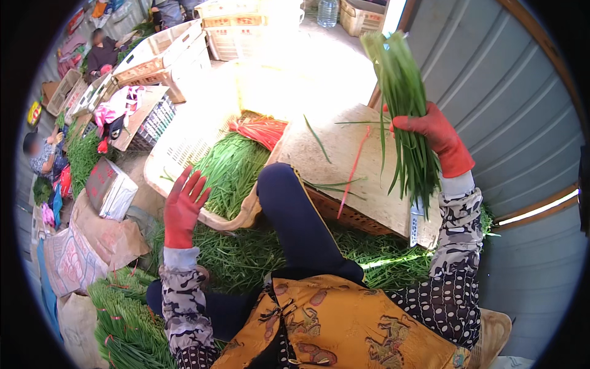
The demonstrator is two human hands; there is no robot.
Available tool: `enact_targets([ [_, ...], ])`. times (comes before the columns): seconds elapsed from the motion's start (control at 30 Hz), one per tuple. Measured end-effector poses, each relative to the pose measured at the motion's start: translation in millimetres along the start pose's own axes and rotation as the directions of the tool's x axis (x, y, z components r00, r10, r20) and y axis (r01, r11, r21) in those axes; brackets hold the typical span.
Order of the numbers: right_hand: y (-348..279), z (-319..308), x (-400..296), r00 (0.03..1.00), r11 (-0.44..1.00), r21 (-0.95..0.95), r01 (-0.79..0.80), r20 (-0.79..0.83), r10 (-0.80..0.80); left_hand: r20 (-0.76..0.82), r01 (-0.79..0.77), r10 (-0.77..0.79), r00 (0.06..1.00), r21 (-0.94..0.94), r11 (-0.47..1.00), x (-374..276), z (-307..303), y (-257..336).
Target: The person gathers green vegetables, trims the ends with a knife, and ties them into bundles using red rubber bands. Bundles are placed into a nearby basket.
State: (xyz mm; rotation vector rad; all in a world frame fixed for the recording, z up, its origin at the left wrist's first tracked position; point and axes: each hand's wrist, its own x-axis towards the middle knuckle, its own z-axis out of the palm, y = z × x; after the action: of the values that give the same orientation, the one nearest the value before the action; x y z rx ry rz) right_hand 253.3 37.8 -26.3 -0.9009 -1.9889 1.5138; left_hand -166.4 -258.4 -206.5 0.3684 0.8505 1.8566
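Note:
My right hand (433, 133), in a red rubber glove, grips a bunch of garlic chives (400, 87) raised above a wooden board (304, 147). The bunch is blurred at its upper end. On the board lie loose green leaves (317, 138) and a pink tie strip (354, 171). Below the bunch, part of a light-coloured blade (414, 228) shows at the board's edge. My left hand (185, 210), also red-gloved, is raised with fingers apart and nothing in it. It is nearest a plastic crate (161, 159) holding more chives (237, 170) and a bundle of red tie strips (260, 131).
Loose greens (230, 253) cover the floor around my legs. Tied chive bunches (124, 318) are piled at lower left. A corrugated metal wall (498, 101) stands close on my right. Stacked crates (161, 55) and two seated people (102, 53) are farther left. A carton (110, 189) sits nearer.

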Motion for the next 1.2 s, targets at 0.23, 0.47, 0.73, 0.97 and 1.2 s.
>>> enact_targets([
  [0.23, 145.0, -4.4, 35.8, 0.947, 0.377, -0.892, -0.251, -0.144, 0.289, -0.210, 0.035, -0.056, 0.976, -0.101, 0.994, -9.9, -26.8, -3.2],
  [0.47, 213.7, 28.6, 34.8, 0.941, 0.367, -0.889, -0.275, -0.170, 0.293, -0.229, 0.013, -0.022, 0.973, -0.043, 0.999, -30.2, -53.7, -2.0],
  [0.73, 201.9, 33.2, 11.8, 0.972, 0.348, -0.911, -0.222, -0.177, 0.157, -0.306, 0.023, -0.040, 0.951, -0.060, 0.998, -35.3, -77.9, -5.9],
  [0.97, 201.5, 30.3, 10.0, 0.998, 0.518, -0.853, -0.057, -0.042, 0.040, -0.208, -0.039, 0.003, 0.978, -0.165, 0.985, -50.6, -119.3, 4.7],
  [1.2, 159.7, 59.8, 46.4, 0.985, 0.589, -0.806, 0.060, -0.048, -0.166, -0.439, -0.110, 0.090, 0.894, -0.019, 0.994, -56.7, -106.9, 3.4],
])
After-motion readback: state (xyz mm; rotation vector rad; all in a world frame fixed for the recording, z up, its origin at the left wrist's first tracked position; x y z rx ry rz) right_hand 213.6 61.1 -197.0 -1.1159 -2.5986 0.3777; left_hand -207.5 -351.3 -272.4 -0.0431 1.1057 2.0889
